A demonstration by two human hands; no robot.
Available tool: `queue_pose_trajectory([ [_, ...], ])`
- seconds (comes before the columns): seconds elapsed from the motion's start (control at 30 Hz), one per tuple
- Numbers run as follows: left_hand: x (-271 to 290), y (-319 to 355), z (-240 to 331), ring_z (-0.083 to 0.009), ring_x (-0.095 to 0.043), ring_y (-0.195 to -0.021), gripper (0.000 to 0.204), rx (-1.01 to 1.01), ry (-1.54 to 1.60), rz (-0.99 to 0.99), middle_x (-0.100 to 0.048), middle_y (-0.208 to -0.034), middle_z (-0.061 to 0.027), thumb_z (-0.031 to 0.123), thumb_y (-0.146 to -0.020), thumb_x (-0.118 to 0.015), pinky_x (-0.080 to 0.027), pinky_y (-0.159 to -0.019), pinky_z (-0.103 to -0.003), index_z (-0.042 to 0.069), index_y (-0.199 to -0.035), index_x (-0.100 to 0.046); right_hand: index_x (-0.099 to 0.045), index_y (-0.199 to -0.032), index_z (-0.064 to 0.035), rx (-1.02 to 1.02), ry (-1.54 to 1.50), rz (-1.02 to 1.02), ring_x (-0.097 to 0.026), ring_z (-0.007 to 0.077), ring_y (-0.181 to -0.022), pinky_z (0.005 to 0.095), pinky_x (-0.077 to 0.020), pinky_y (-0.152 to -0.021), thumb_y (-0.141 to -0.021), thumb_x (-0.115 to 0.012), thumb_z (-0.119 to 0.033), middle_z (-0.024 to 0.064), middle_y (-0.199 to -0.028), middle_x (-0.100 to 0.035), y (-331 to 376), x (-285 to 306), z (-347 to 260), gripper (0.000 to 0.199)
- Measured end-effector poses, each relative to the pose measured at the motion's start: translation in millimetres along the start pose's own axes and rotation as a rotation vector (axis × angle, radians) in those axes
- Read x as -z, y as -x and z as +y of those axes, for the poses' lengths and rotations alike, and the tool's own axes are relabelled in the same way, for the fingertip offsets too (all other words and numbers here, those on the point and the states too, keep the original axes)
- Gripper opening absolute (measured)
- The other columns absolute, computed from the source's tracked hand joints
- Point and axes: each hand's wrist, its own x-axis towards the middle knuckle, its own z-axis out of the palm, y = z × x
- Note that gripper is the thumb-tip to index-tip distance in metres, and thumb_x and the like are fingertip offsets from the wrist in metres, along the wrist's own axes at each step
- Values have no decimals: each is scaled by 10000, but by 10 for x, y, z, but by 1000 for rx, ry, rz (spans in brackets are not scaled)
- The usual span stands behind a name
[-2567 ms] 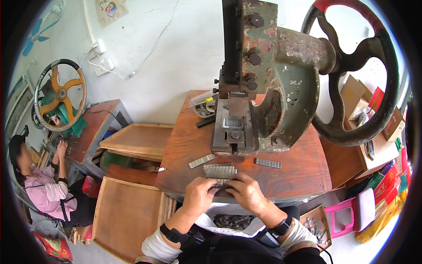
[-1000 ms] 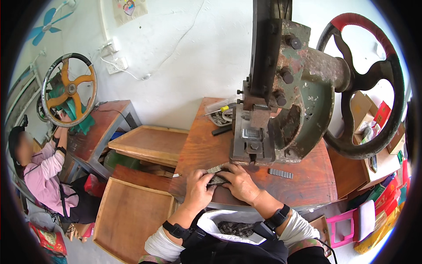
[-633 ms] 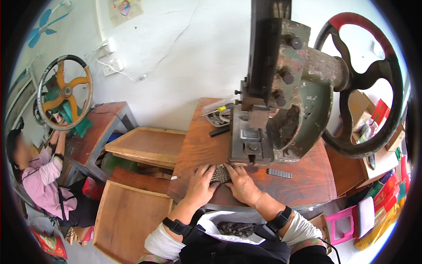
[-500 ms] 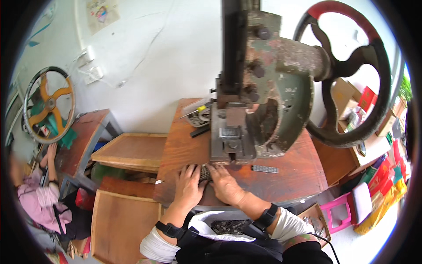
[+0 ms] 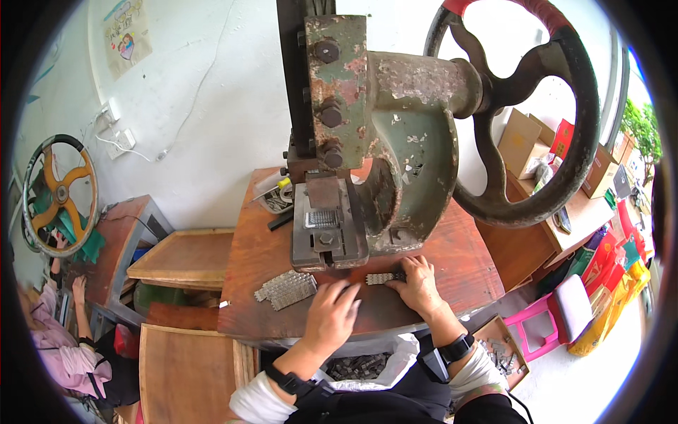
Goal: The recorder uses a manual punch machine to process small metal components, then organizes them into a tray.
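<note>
On the reddish wooden tabletop (image 5: 247, 247), a block of small grey toothed metal strips (image 5: 286, 290) lies near the front left of a hand press (image 5: 417, 152). My right hand (image 5: 421, 286) is closed, its fingers and thumb at the right end of a short grey metal strip (image 5: 381, 278) lying just in front of the press base. My left hand (image 5: 332, 318) hovers between the block and that strip, slightly blurred, its fingers loosely bent and apart with nothing seen in them. On the press bed sits a small ridged metal plate (image 5: 322, 219) under the ram.
A white bag (image 5: 395, 353) of dark metal pieces hangs at the table's front edge. Behind the press bed's left side stands a clear tub (image 5: 274, 194). Wooden trays (image 5: 187, 367) stand left, a pink stool (image 5: 547, 318) right. A co-worker (image 5: 70, 346) sits far left beside another handwheel.
My hands were together on the metal strips and have parted. The block now lies to the left; my right hand has moved right to the short strip. The view has shifted right.
</note>
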Motion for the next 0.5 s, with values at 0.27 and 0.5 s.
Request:
queue_pose_trajectory([
  [0.27, -265, -209, -47, -243, -620, -738, 222, 159, 244, -155, -663, -873, -105, 105, -733, -749, -498, -690, -329, 5, -899, -639, -597, -1020, -1, -85, -700, -178, -647, 253, -933, 326, -513, -799, -717, -705, 25, 146, -961, -663, 216, 130, -142, 323],
  [0.5, 21, -7, 83, -88, -611, -750, 179, 580, 797, -225, -691, -884, -62, 46, -780, -740, -494, -655, -230, -12, -936, -674, -529, -1145, -31, -3, -984, -188, -632, 183, -930, 308, -525, -783, -795, -658, 43, 103, -992, -640, 413, 79, -354, 380],
])
